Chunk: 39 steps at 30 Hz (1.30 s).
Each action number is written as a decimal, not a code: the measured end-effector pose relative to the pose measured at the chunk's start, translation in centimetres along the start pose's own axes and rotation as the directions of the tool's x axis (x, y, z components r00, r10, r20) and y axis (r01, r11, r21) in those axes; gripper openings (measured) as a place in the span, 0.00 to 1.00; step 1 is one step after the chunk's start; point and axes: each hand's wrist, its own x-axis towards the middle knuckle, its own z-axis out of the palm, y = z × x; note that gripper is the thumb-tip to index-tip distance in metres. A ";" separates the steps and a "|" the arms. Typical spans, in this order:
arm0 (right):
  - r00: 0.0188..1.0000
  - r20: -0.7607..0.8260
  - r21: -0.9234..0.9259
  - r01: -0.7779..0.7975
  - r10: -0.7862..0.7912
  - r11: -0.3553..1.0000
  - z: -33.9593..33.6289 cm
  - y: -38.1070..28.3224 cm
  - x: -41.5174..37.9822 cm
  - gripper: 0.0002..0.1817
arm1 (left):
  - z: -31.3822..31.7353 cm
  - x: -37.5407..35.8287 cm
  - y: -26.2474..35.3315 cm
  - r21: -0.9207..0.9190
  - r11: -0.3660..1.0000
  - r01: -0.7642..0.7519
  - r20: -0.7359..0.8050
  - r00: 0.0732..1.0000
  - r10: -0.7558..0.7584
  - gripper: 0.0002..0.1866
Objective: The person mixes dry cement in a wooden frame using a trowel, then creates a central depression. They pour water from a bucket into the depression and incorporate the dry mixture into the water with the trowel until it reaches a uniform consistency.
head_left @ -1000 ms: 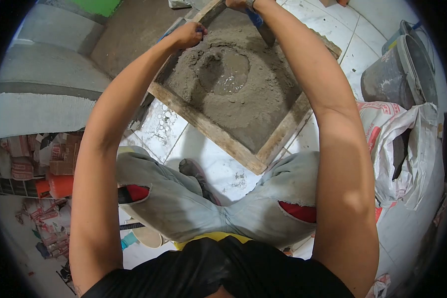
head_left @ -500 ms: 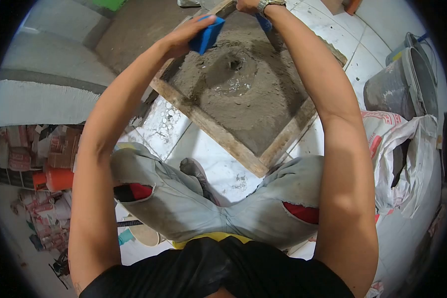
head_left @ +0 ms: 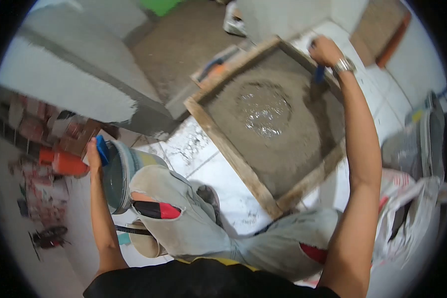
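My left hand [head_left: 94, 153] is closed on a blue object [head_left: 102, 150] beside the rim of a grey bucket [head_left: 125, 174] at the left. My right hand [head_left: 325, 51] grips a tool with a blue handle [head_left: 319, 74] at the far right side of a wooden frame [head_left: 233, 161]. The tool's lower end is over or in the grey mix [head_left: 288, 154] and hard to make out. Shiny water [head_left: 265, 111] pools in the middle of the mix.
White floor tiles [head_left: 203, 149] surround the frame. At the right stand a grey bucket [head_left: 407, 144] and a white sack [head_left: 407, 218]. An orange container [head_left: 69, 163] and crumpled bags [head_left: 42, 193] lie left. A small pail [head_left: 143, 241] is near my knee.
My left hand has moved from above the frame to the bucket at the left, with the blue object. The view has shifted, and the wet patch looks wider.
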 end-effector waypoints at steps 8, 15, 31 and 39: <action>0.995 0.083 0.059 -0.064 0.059 0.996 -0.1 -1.6 -0.7 0.11 | 5.1 -5.0 -8.1 0.615 0.781 0.108 0.188 0.942 -0.279 0.24; 0.993 0.087 0.077 -0.084 0.077 0.993 -1.6 -3.3 -1.6 0.11 | 9.7 -6.1 -19.6 0.847 0.486 -0.216 0.365 0.901 -0.235 0.36; 0.998 0.054 0.165 0.023 -0.032 0.986 0.0 -1.5 -0.2 0.12 | -1.3 -7.9 -3.3 -0.445 0.437 0.782 0.454 0.617 -0.643 0.26; 0.999 -0.040 0.022 -0.004 0.005 1.000 0.7 2.8 1.1 0.17 | -2.5 -5.2 6.7 -0.739 0.446 0.505 0.556 0.831 -0.021 0.36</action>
